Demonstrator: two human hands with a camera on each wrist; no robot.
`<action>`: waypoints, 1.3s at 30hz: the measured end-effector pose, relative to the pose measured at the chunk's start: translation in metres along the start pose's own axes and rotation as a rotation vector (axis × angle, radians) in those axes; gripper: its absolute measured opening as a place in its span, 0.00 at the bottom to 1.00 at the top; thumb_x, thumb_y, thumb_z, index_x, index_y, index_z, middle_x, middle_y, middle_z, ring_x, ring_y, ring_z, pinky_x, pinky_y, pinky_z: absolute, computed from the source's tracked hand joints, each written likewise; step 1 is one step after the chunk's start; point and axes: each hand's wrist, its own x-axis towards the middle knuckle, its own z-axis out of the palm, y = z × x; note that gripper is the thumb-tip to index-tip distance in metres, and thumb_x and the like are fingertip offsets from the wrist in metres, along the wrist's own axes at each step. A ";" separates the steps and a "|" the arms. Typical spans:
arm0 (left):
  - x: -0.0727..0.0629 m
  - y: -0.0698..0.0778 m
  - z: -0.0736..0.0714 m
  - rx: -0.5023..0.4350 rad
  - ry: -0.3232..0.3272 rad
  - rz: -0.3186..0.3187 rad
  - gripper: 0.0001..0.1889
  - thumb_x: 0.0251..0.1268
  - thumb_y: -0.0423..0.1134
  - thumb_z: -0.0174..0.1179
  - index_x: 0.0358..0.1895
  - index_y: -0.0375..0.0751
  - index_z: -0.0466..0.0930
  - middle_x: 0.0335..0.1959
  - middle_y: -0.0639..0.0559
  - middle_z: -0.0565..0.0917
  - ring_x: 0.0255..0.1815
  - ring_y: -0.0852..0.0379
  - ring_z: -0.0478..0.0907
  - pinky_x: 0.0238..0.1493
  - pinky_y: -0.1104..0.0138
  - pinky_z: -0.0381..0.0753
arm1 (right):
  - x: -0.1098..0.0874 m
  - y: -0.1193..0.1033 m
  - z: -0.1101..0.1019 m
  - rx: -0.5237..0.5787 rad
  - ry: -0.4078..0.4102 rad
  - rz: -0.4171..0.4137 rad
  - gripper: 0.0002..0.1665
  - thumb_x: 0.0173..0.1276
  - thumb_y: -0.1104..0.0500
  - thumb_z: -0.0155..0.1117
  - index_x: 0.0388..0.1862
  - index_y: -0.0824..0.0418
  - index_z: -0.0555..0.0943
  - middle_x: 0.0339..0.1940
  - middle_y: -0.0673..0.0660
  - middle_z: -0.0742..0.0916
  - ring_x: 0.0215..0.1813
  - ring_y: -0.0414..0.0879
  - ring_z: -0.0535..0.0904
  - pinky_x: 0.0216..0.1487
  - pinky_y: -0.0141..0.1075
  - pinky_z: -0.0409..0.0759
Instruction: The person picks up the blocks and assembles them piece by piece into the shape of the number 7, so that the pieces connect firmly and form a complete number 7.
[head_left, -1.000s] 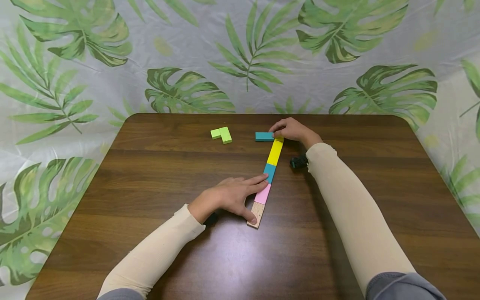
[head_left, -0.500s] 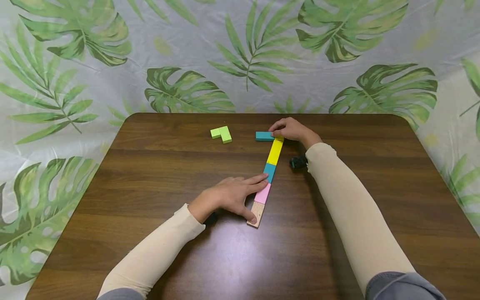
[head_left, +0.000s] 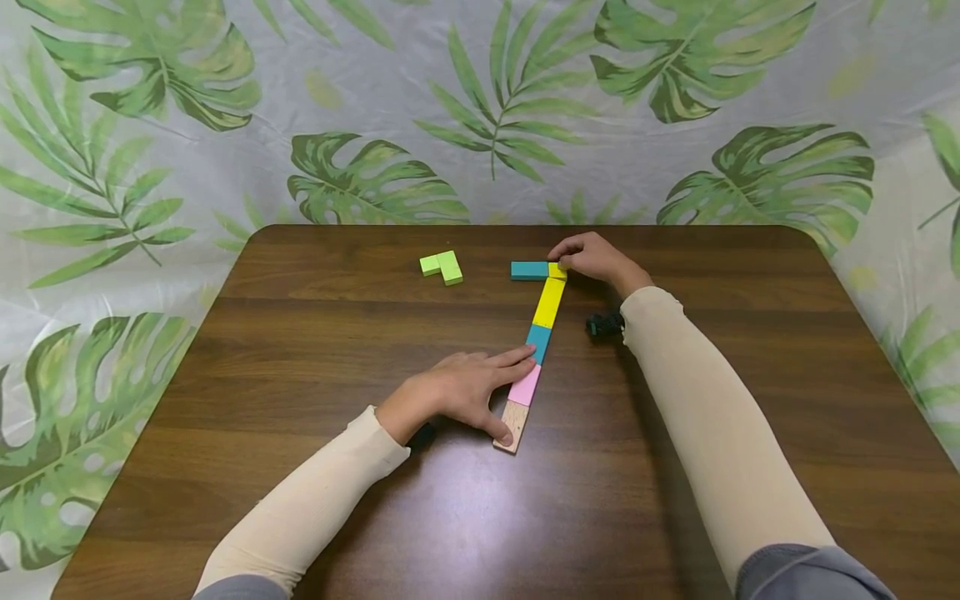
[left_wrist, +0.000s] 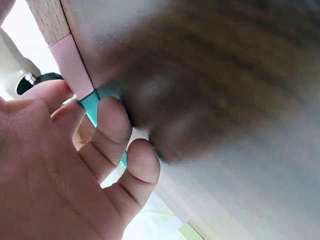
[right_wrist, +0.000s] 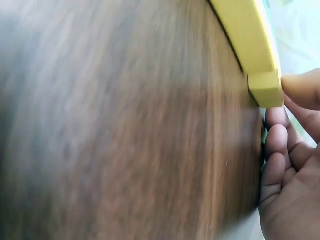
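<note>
A slanting row of flat blocks lies on the table: a bare wood block [head_left: 516,419], a pink block [head_left: 525,387], a teal block [head_left: 538,340] and a long yellow block [head_left: 550,302]. At its far end, a small yellow block [head_left: 557,271] meets another teal block [head_left: 529,270] lying crosswise. My left hand [head_left: 463,390] is spread along the row, its thumb on the wood block and extended fingers on the teal and pink ones. My right hand [head_left: 596,257] holds the small yellow block [right_wrist: 266,90] between thumb and fingers; the right wrist view partly hides the finger contact.
Two lime green blocks [head_left: 442,267] touch each other at the back of the brown table [head_left: 337,325], left of the row. A leaf-patterned cloth [head_left: 495,108] hangs behind the far edge. A dark wrist device [head_left: 603,325] sits below the right wrist.
My right hand has shifted slightly to the right, uncovering the small yellow block and the end of the crosswise teal block. The left hand and the row stay in place.
</note>
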 end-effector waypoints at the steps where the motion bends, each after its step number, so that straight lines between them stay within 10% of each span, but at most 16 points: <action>1: 0.000 0.000 0.000 0.002 0.000 -0.002 0.55 0.53 0.69 0.65 0.81 0.63 0.43 0.82 0.71 0.36 0.81 0.49 0.57 0.72 0.49 0.65 | -0.001 0.001 0.000 -0.005 -0.002 -0.001 0.20 0.75 0.59 0.51 0.62 0.60 0.80 0.68 0.63 0.78 0.65 0.59 0.73 0.67 0.53 0.71; 39: 0.000 0.000 0.000 -0.002 0.003 0.006 0.55 0.54 0.69 0.65 0.81 0.62 0.43 0.83 0.70 0.37 0.80 0.50 0.57 0.72 0.51 0.65 | -0.002 0.005 0.001 -0.024 -0.020 -0.054 0.21 0.75 0.58 0.53 0.62 0.59 0.81 0.70 0.63 0.75 0.67 0.60 0.69 0.68 0.54 0.68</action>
